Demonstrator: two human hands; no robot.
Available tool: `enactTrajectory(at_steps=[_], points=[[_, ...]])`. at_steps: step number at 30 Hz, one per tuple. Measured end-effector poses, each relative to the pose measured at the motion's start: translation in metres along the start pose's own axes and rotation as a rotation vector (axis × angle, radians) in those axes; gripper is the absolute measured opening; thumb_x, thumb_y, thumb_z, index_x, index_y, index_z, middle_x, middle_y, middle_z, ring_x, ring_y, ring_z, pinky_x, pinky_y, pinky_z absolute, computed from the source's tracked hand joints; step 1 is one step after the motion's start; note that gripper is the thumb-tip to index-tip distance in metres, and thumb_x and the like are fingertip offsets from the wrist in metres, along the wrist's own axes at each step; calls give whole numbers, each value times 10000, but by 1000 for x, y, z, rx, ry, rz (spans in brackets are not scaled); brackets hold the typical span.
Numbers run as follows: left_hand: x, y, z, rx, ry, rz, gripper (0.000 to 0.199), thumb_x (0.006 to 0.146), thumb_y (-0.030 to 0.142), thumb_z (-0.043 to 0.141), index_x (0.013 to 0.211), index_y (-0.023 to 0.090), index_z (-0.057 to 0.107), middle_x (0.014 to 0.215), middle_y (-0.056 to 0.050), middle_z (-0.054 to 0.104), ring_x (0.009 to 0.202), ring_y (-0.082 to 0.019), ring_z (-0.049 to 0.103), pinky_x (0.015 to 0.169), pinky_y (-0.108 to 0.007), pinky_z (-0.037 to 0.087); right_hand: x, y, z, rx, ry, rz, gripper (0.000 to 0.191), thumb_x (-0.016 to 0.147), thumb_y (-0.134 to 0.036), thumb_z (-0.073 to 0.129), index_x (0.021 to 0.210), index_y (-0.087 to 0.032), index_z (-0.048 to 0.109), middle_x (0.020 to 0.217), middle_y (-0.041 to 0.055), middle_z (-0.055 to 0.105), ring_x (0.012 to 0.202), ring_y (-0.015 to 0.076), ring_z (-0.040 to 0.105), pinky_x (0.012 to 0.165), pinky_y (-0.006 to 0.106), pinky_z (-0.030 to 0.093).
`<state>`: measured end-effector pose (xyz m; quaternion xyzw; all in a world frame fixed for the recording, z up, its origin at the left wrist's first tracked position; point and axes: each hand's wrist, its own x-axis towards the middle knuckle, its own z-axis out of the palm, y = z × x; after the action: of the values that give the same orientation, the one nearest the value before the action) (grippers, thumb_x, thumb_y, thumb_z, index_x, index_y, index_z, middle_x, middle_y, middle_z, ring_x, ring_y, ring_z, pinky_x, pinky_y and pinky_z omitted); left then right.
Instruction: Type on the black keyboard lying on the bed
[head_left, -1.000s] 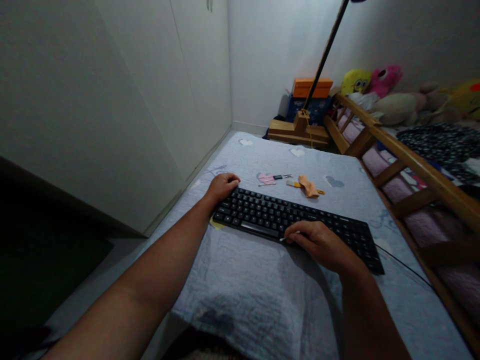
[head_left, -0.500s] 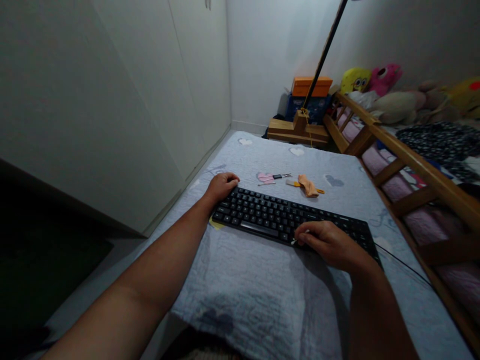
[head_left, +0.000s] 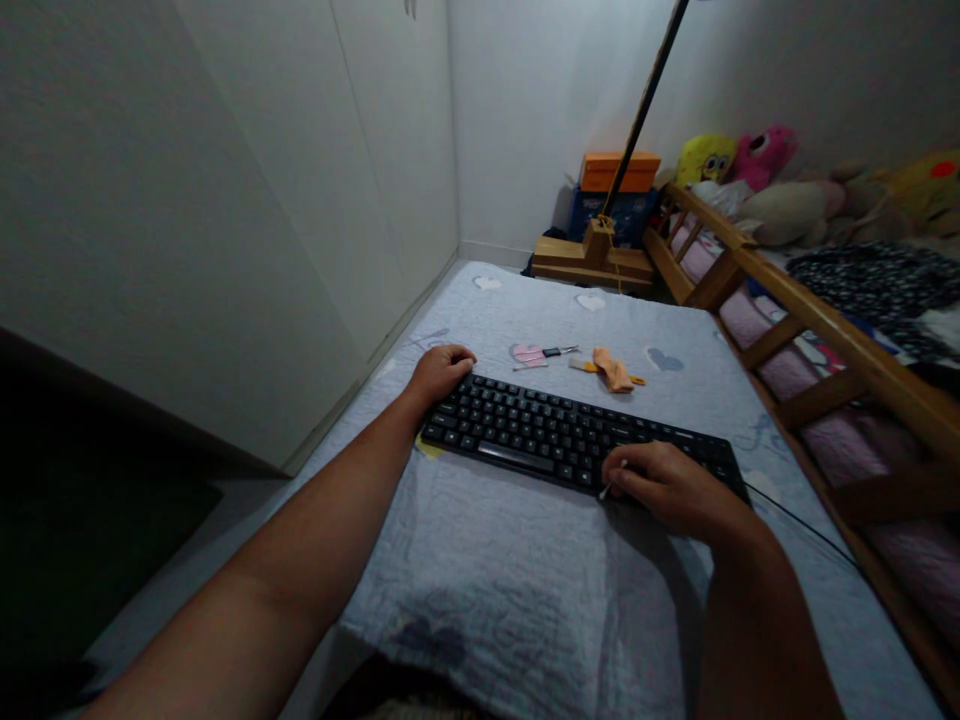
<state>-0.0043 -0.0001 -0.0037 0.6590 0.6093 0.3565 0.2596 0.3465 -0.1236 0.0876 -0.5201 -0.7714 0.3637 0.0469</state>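
A black keyboard (head_left: 517, 425) lies across the light-blue quilted cover, its cable running off to the right. At its far left corner my left hand (head_left: 442, 372) is closed on the edge, thumb on top. My right hand (head_left: 660, 480) pinches a cotton swab (head_left: 604, 492) over the front edge of the keyboard, right of the space bar. The swab's lower white tip points down at that edge; whether it touches cannot be told. Part of the keyboard's right side is hidden beneath the right hand.
Beyond the keyboard lie an orange cloth (head_left: 613, 370) over a yellow-handled brush (head_left: 581, 366), a slim tool with a black grip (head_left: 553, 352) and a thin white stick (head_left: 530, 367). A wooden bed rail (head_left: 832, 300) borders the right, a white cabinet (head_left: 300, 180) the left.
My right hand and the swab have shifted slightly right along the keyboard's front edge. My left hand keeps its place on the corner. The whole view has moved a little.
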Motion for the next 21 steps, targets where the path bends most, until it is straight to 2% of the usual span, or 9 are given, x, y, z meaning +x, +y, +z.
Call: enactTrajectory(at_steps=[5, 17, 21], points=[[0, 0, 0, -2, -1, 2, 300, 760, 364, 588, 896, 186, 786, 936, -68, 796, 899, -250, 717, 907, -368, 539, 0, 4, -1, -4, 77, -23, 324, 925, -372, 466, 851, -207, 734, 840, 59, 763, 791, 221, 695, 724, 317, 473], [0, 2, -1, 0, -1, 4, 278, 765, 356, 590, 885, 196, 783, 932, -58, 798, 911, -244, 717, 910, -359, 539, 4, -11, 5, 18, 59, -97, 277, 930, -280, 496, 801, -211, 732, 787, 43, 761, 720, 188, 671, 674, 293, 476], [1, 1, 0, 3, -2, 7, 287, 764, 358, 586, 885, 189, 783, 927, -66, 796, 912, -245, 719, 907, -360, 537, 6, -15, 8, 38, 67, -108, 270, 935, -265, 499, 822, -207, 738, 815, 49, 771, 753, 191, 689, 704, 290, 490]])
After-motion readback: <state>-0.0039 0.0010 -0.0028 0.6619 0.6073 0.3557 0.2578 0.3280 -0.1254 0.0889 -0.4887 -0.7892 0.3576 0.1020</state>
